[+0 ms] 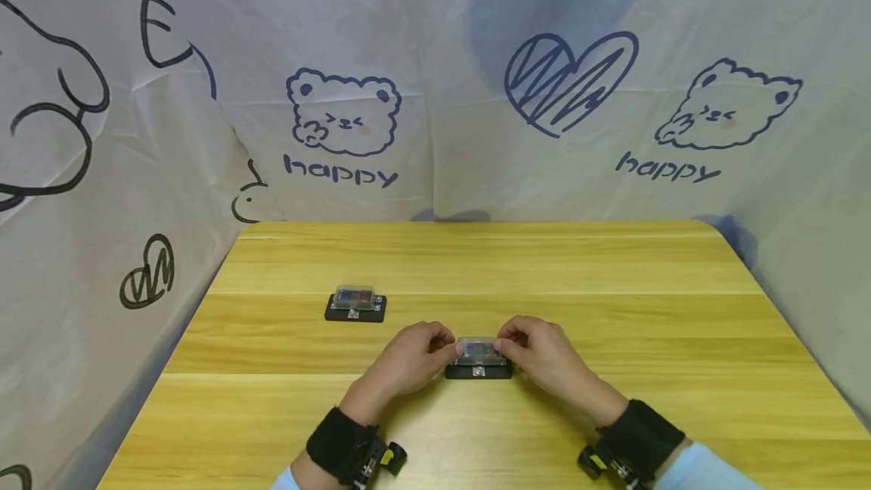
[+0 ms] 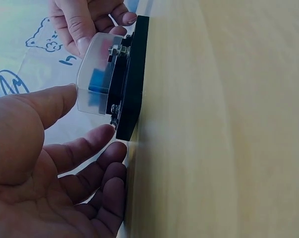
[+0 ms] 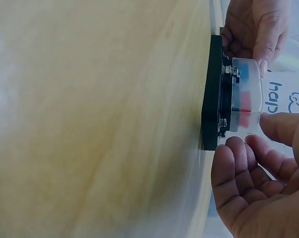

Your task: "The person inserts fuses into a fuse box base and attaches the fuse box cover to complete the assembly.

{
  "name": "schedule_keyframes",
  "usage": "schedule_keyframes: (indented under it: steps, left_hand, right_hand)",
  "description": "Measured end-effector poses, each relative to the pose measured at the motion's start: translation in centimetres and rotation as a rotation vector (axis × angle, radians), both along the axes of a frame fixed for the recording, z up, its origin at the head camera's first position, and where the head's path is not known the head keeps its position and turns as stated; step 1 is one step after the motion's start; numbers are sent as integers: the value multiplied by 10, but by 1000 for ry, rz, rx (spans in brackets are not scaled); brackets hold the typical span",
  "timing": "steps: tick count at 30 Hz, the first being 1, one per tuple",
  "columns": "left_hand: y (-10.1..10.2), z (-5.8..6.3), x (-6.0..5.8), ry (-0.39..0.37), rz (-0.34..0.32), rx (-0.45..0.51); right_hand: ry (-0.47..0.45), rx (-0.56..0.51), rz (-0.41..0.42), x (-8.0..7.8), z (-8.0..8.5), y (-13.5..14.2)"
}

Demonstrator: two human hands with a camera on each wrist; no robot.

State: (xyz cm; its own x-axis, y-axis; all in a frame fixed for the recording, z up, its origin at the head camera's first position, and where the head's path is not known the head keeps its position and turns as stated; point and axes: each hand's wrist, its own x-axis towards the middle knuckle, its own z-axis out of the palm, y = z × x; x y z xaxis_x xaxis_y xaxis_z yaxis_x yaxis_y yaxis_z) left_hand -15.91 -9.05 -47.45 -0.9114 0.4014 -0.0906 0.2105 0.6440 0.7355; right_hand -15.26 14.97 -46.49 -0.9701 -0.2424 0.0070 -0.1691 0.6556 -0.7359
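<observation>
A fuse block (image 1: 478, 371) with a black base lies on the wooden table, its clear cover (image 1: 478, 351) seated over the top. Through the cover, blue and red fuses (image 3: 245, 101) show; metal terminal screws (image 2: 118, 51) stand along the base. At the block's left end my left hand (image 1: 411, 358) holds it, thumb on the cover's top edge and index fingertip at the end of the base. My right hand (image 1: 544, 354) holds the opposite end, thumb on the cover's edge and the other fingers curled beside it.
A second fuse block (image 1: 355, 305), also with a clear cover, sits farther back on the left of the table (image 1: 612, 271). White sheets with drawings (image 1: 343, 112) hang behind and beside the table. Both wrists wear black straps (image 1: 343, 445) with small cameras.
</observation>
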Motion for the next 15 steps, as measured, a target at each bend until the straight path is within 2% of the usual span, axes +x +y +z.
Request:
schedule_keyframes:
  steps: [10,15]
  left_hand:
    - [0,3,0,-8,-4,-16]
    - [1,3,0,18,-16,-34]
  right_hand:
    - [-9,2,-5,0,-1,-1]
    - [23,22,-1,-1,-2,-1]
